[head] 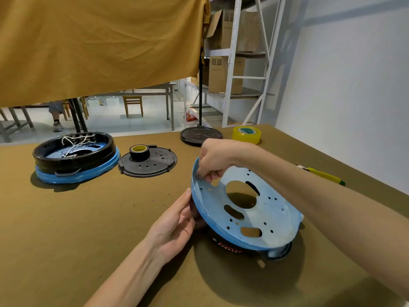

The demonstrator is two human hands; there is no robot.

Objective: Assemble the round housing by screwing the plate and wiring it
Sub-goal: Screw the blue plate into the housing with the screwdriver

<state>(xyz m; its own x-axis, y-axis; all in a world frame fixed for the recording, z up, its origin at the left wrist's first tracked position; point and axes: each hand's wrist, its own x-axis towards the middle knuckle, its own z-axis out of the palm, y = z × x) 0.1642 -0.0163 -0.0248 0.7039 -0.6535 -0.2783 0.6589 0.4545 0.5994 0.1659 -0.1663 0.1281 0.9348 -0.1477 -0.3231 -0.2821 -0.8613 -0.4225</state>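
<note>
At the far left of the counter point(66, 229) sits a finished-looking housing point(75, 157), black ring on a blue base with white wires point(74, 142) coiled inside. Just right of it lies a black cover point(152, 166) with a roll of black tape point(139, 151) standing on it. Nearer the middle, the left hand point(174, 227) has straight fingers pressed flat against the edge of the blue plate point(265, 216), steadying it. The plate is tilted up on its left side, its right side resting on a dark part beneath. The right hand point(213, 161) pinches the raised rim from above, fingers curled over it. Behind stand a black round stand base point(201, 134) and a roll of clear tape point(246, 134); a yellow-green tool point(325, 175) lies at far right. The step looks like seating the plate on the lower housing; next it likely needs lowering level with its holes lined up before any screwing, and no screws or driver are in sight. Red and white lettering shows on the dark part under the plate, too small and upside-down to read; the shelf boxes carry marks I cannot make out.
</note>
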